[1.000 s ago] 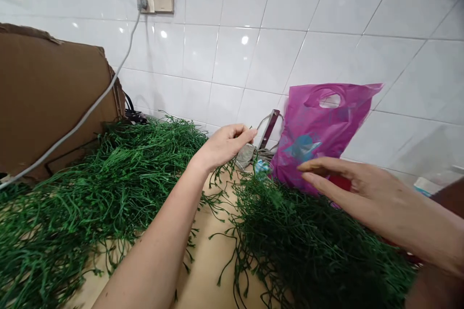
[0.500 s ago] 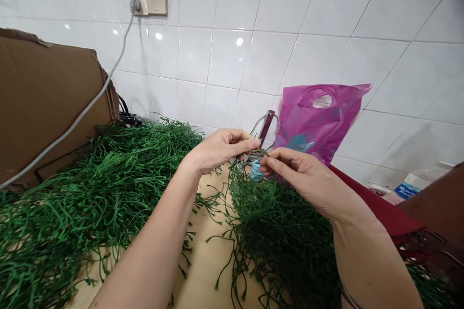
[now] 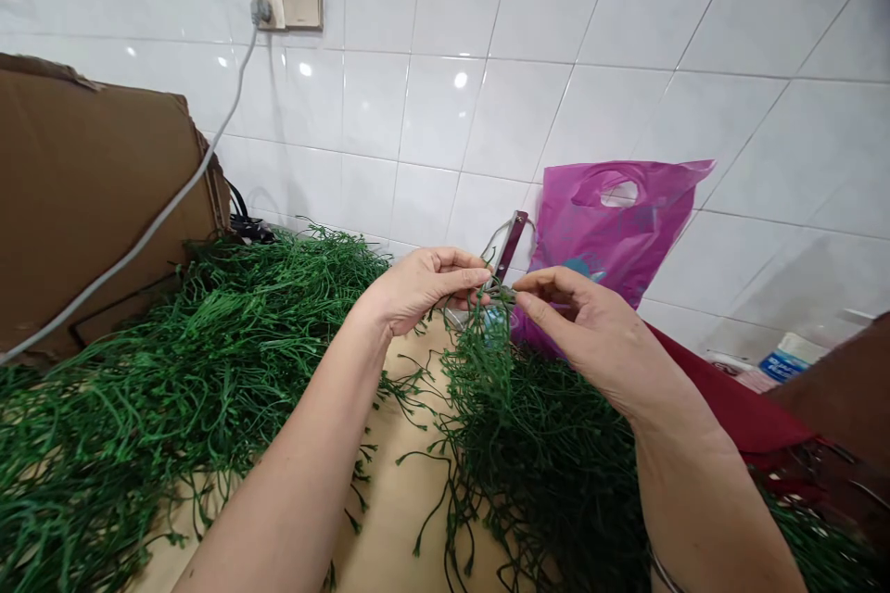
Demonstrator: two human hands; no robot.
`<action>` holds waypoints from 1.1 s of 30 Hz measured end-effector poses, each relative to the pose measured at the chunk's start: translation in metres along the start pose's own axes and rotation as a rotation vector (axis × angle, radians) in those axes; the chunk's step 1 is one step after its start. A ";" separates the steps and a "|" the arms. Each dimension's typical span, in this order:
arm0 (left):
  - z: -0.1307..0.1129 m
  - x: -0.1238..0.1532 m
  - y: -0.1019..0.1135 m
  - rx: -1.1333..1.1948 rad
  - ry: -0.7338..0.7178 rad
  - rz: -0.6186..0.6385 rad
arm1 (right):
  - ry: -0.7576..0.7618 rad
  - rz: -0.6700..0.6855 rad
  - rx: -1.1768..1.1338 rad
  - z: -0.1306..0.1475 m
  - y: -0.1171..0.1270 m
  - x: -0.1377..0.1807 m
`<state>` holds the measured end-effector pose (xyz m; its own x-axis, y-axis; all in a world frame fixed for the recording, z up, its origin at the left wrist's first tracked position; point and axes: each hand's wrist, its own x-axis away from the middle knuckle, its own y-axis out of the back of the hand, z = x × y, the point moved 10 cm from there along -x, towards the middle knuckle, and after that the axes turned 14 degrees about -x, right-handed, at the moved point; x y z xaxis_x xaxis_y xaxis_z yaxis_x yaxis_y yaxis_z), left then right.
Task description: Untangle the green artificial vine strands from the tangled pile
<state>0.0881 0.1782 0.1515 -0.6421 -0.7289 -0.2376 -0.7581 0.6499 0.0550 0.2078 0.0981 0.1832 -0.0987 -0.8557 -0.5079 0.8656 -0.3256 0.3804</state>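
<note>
Two hands together: our left hand (image 3: 424, 289) and right hand (image 3: 591, 338) pinched a green plastic vine strand (image 3: 479, 343).
We held it above heaped strands (image 3: 542, 454), near the table's (image 3: 410, 473) back edge, beside a magenta plastic bag (image 3: 612, 232).

Glossy, smooth ceramic wall tiles (image 3: 445, 111) rise behind a thin, shiny magenta plastic bag (image 3: 612, 232), matt brown cardboard (image 3: 83, 185), soft green plastic vines (image 3: 173, 389) and matt red cloth (image 3: 730, 408).

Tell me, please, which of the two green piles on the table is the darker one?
The darker pile lies below the right hand; the other pile, further left, is a brighter green.
</note>
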 end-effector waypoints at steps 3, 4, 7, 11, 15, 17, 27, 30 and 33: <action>0.000 -0.001 -0.002 0.018 0.022 -0.056 | -0.001 0.012 -0.040 0.007 -0.006 0.002; 0.000 0.000 -0.003 0.029 0.026 -0.066 | -0.012 0.038 -0.067 0.007 -0.011 0.003; -0.001 0.001 -0.003 0.029 0.031 -0.086 | -0.043 0.068 -0.109 0.005 -0.018 0.004; -0.003 0.002 0.001 -0.024 0.022 -0.111 | -0.076 0.080 -0.131 -0.004 -0.018 0.003; -0.003 0.000 0.000 -0.026 0.006 -0.085 | -0.042 0.078 -0.101 -0.004 -0.011 0.001; 0.000 -0.001 -0.002 -0.029 0.015 -0.070 | -0.033 0.066 -0.092 -0.004 -0.006 0.000; 0.002 -0.002 -0.005 -0.030 0.029 -0.078 | -0.011 0.021 -0.085 -0.001 0.002 -0.001; 0.001 -0.003 -0.004 -0.019 0.016 -0.129 | 0.019 -0.083 -0.036 0.005 0.009 0.001; 0.003 -0.003 -0.007 -0.020 0.024 -0.168 | 0.018 -0.100 0.059 0.009 0.007 0.004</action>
<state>0.0959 0.1762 0.1493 -0.5087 -0.8318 -0.2220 -0.8568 0.5143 0.0363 0.2093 0.0891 0.1910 -0.1737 -0.8108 -0.5589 0.8212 -0.4325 0.3723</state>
